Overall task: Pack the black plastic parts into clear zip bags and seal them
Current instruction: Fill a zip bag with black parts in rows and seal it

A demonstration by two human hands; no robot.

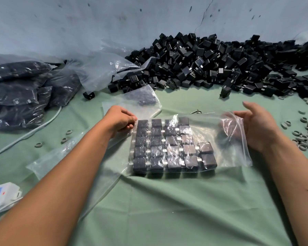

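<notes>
A clear zip bag (226, 157) lies flat on the green cloth, filled with several black plastic parts (169, 146) laid in neat rows. My left hand (120, 119) pinches the bag's closed left end with curled fingers. My right hand (256, 125) holds the bag's open right end, fingers inside the mouth and the thumb raised above the zip strip. A big heap of loose black parts (212, 64) fills the far side of the table.
Packed bags of parts (25, 89) are stacked at the left. Empty clear bags (103, 68) lie behind and under my left arm. Grey rings (304, 137) are scattered at the right. A white device (2, 196) and a cable sit at the lower left.
</notes>
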